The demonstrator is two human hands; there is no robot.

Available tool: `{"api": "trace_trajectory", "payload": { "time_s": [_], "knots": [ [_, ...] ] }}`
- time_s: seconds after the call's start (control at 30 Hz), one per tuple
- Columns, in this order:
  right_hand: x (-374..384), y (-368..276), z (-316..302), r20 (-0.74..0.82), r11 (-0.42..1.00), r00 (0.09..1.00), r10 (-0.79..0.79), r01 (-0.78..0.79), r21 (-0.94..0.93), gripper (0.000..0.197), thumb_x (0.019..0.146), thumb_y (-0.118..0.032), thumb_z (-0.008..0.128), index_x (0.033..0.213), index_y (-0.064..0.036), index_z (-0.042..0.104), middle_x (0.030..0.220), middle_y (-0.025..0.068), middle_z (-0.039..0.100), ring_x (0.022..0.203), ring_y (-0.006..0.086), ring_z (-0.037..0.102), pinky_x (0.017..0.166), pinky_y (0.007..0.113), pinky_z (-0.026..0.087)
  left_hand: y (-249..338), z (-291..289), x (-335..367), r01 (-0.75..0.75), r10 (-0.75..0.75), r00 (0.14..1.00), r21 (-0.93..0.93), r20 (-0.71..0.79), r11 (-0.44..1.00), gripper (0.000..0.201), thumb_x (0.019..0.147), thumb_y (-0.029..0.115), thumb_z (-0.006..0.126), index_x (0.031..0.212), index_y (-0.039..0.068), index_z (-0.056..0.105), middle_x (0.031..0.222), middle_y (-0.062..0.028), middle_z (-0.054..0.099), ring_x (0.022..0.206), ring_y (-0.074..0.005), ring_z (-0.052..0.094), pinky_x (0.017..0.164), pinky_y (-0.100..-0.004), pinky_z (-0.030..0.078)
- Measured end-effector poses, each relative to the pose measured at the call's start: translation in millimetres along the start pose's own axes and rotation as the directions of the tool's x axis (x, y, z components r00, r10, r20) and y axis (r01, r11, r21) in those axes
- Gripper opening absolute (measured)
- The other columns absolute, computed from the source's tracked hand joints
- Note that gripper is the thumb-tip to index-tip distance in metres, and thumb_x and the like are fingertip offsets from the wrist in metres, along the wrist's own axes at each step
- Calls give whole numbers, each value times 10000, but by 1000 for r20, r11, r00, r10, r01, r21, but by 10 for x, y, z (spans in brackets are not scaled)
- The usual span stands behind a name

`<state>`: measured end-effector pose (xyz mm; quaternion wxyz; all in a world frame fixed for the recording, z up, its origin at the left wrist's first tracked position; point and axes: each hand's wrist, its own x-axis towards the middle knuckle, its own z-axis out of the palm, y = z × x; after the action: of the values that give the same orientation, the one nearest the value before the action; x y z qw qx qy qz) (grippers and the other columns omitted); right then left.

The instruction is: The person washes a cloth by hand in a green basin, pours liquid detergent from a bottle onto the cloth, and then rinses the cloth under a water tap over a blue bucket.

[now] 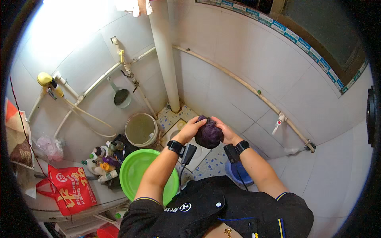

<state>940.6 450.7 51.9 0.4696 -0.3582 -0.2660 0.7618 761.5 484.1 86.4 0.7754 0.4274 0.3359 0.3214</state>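
Note:
A bunched-up, dark purple cloth (209, 135), apparently wet, is held out in front of me between both hands. My left hand (191, 129) is closed round its left side, with the thumb on top. From the other side my right hand (227, 132) grips it, its fingers partly hidden behind the bundle. Both wrists wear black straps with small boxes. Beneath the cloth lies a white squat toilet (197, 154). Nearest to my left forearm is a large green basin (127, 171), and a blue basin (235, 174) stands under my right forearm.
A white bucket (154, 139) of greyish water stands by the left wall, below a hanging ladle (120, 97). Several bottles (104, 164) crowd beside a red bag (71, 190). A vertical pipe (166, 59) fills the corner; a tap (279, 123) juts from the right wall.

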Motion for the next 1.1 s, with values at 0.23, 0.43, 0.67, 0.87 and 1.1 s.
{"api": "trace_trajectory", "payload": {
  "time_s": [0.23,0.43,0.67,0.87,1.1],
  "knots": [
    [5,-77,81,12,719,978,-210,162,-676,332,788,-55,491,1112,3,456,1031,46,522,922,129,496,834,260,386,-197,-407,7,-25,45,987,133,-156,991,235,831,180,477,981,5,523,844,-19,561,746,-104,506,694,-212,399],
    [148,-24,96,-109,884,936,-335,272,-381,225,763,-43,471,978,17,505,902,43,542,804,112,507,740,229,405,-571,-449,-53,298,-329,943,-558,47,775,512,763,382,459,1122,22,397,983,-111,445,805,-288,450,823,-477,404],
    [128,427,601,134,142,844,-519,239,-960,267,811,-279,476,793,-12,471,705,195,517,673,362,503,616,399,398,-750,-82,125,271,-322,946,-581,15,767,181,824,301,444,765,134,480,599,-3,508,464,-117,454,401,-255,363],
    [287,293,-20,-22,17,836,-549,-16,-1000,255,850,-269,405,788,-24,436,703,214,520,677,416,480,569,467,366,-679,110,163,242,-317,926,-321,-207,916,222,831,250,361,785,47,437,577,-29,395,390,-121,361,308,-255,265],
    [188,-20,-118,-188,408,777,-601,96,-908,267,838,-256,461,778,3,475,632,112,500,572,215,470,552,337,380,-510,-14,289,164,-229,968,-426,-106,890,179,770,196,484,878,53,485,731,-56,493,613,-184,482,518,-306,460]
  ]
}}
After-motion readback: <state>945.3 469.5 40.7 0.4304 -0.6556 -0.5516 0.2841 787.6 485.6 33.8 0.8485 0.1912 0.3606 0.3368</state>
